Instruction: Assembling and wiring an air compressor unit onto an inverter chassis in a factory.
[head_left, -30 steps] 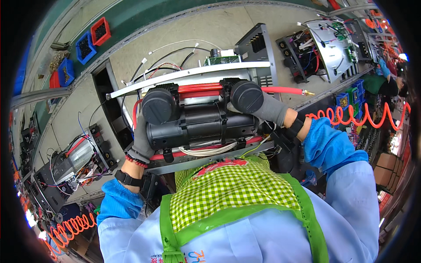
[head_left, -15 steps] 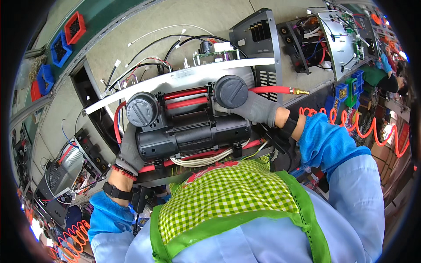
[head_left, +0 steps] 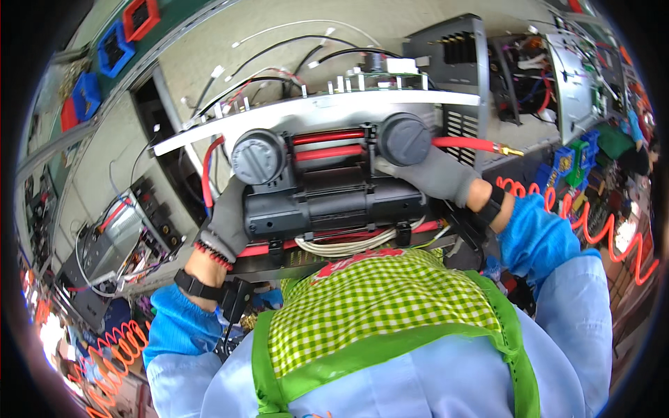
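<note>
A black cylindrical unit with two round caps (head_left: 334, 209) lies across the front of an upright metal panel (head_left: 334, 104). My left hand (head_left: 228, 221), in a grey glove, grips its left end below the left cap (head_left: 258, 157). On the other side my right hand (head_left: 442, 177), gloved too, is closed around the unit behind the right cap (head_left: 405, 139); its fingertips are largely hidden. Two red tubes (head_left: 329, 152) run between the caps. A red hose (head_left: 463, 143) with a brass end sticks out to the right, and a bundle of white cable (head_left: 348, 244) passes beneath the unit.
Behind the panel are a circuit board (head_left: 387, 80) and loose wires. Partly built machines stand at right (head_left: 575, 87) and left (head_left: 132, 233). Blue bins (head_left: 115, 49) and a red bin (head_left: 141, 19) sit at far left. An orange coiled hose (head_left: 592, 226) hangs at right.
The bench and the unit sit farther right in the picture, together with both hands. Each hand keeps its grip on the unit.
</note>
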The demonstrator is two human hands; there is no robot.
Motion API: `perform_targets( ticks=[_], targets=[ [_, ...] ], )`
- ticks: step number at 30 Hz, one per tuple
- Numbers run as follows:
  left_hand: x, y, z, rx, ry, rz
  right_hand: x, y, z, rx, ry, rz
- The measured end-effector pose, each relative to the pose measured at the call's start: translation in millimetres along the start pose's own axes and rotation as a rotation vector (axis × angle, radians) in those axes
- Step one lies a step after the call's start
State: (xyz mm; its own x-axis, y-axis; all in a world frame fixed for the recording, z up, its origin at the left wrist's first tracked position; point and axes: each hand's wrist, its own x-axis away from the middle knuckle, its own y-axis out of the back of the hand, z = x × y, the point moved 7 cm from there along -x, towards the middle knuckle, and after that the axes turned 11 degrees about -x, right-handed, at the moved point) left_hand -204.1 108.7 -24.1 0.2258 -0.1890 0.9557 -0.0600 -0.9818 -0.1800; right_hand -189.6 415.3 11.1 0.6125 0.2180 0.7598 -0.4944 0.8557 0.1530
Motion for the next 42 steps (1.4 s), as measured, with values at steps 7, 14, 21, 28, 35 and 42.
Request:
perform_targets(
  ticks=[7,14,21,28,35,42],
  targets=[
    [-10.9,10.4,-7.8,-0.215,0.026,-0.124,-1.8,-8.8,-2.3,-0.048,0.003,0.021],
    [3.6,4.0,1.9,-0.144,-0.058,-0.227,-3.0,-6.2,-3.9,0.115,-0.03,0.049],
    [-7.8,13.1,11.9,-0.021,-0.163,-0.055,6.5,-6.1,1.3,0.081,-0.088,0.105],
    [-4.6,7.1,11.7,-0.002,-0.025,-0.001,77.4,-1.3,96.5,0.589,0.229,-0.191],
    [-18.6,0.2,9.2,-0.061,-0.053,0.098,-9.8,-74.9,130.4,0.689,0.468,-0.352],
    [-24.5,6.2,6.9,-0.078,-0.115,0.053,-47.0,-70.7,101.7,0.666,0.119,-0.256]
  ],
)
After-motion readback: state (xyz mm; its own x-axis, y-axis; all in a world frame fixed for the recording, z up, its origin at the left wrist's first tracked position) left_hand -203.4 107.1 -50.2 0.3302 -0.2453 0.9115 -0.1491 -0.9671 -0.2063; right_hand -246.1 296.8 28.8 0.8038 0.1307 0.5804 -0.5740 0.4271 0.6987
